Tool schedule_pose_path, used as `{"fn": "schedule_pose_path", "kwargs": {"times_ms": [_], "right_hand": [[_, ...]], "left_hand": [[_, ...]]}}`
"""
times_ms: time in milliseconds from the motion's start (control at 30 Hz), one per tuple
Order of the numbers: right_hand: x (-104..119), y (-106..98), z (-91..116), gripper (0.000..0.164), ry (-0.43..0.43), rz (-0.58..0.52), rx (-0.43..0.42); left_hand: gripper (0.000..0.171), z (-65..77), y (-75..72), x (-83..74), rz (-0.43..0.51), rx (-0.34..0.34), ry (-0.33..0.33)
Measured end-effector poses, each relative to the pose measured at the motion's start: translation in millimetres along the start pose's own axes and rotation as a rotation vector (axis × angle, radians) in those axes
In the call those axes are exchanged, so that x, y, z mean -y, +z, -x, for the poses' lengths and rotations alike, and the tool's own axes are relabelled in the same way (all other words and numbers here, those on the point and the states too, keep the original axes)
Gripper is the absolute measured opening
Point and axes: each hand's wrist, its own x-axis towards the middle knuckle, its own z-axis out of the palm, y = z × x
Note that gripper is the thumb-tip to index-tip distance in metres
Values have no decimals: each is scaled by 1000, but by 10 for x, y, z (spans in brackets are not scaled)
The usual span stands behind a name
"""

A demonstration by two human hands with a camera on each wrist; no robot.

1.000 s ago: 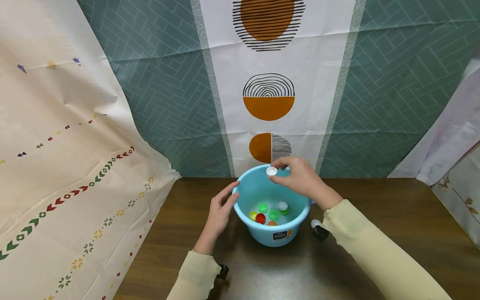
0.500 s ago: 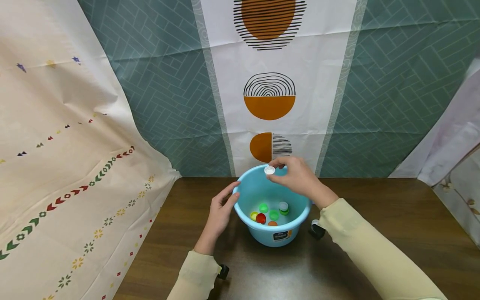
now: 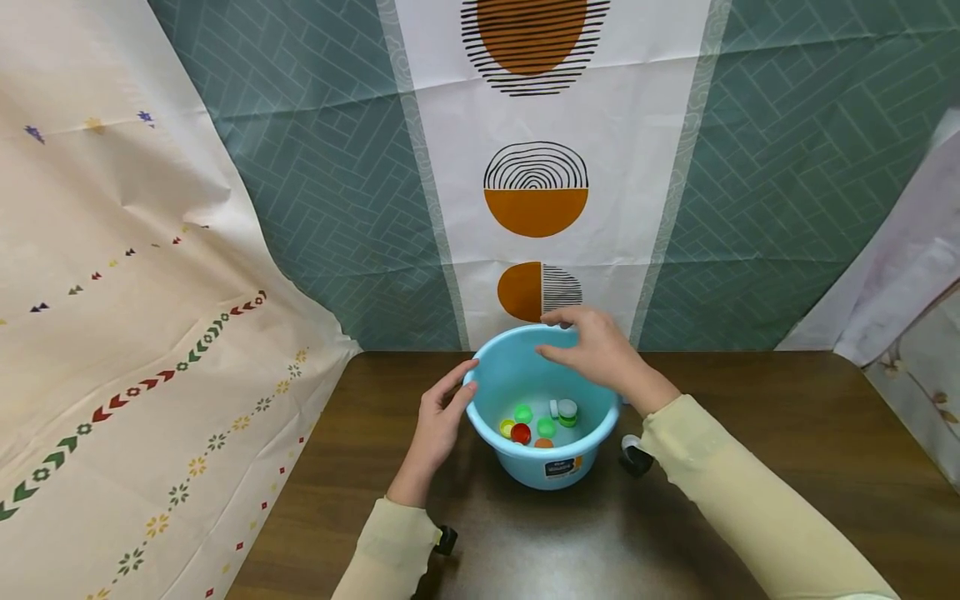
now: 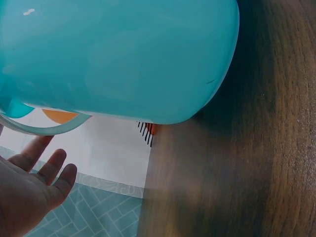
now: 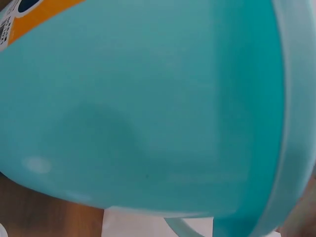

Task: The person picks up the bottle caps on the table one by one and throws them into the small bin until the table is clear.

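A light blue plastic tub (image 3: 517, 462) stands on the table and holds several bottle caps: green caps (image 3: 546, 427), a red cap (image 3: 521, 433), a yellow cap (image 3: 507, 428), an orange cap (image 3: 543, 443) and white ones. One white cap (image 3: 554, 408) lies on its side against another white cap (image 3: 567, 408) resting on green. Above the tub's opening is my right hand (image 3: 588, 346), thumb and forefinger apart and nothing between them. My left hand (image 3: 442, 404) touches the tub's left rim with thumb and forefinger; the left wrist view shows its other fingers loosely extended.
The dark wooden table (image 3: 712, 483) reaches out on both sides of the tub. A patterned curtain (image 3: 337, 208) hangs behind its back edge and a cream cloth (image 3: 150, 333) drapes at the left. A small white round thing (image 3: 630, 442) shows beside my right wrist's black camera.
My right hand has let go of the white cap, which dropped into the tub beside the other white cap. My left hand has stayed at the rim.
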Motion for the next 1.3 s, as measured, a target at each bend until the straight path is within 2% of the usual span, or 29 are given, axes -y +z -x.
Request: {"fn": "schedule_pose_path", "kwargs": {"times_ms": [267, 467, 667, 900, 1100, 1300], "right_hand": [[-29, -119, 54, 48, 30, -22, -31], [-121, -283, 155, 50, 61, -21, -94], [-400, -432, 323, 56, 90, 16, -169], [-773, -507, 597, 58, 177, 48, -191], [-1061, -470, 835, 58, 226, 55, -190], [-1315, -334, 1027, 58, 251, 69, -153]], "left_hand": [[39, -7, 4, 11, 10, 0, -3], [38, -1, 13, -6, 15, -6, 7], [38, 9, 21, -26, 17, 2, 26], [38, 14, 21, -36, 22, -4, 35], [38, 14, 29, -52, 41, 3, 37], [38, 13, 26, -49, 19, 3, 42]]}}
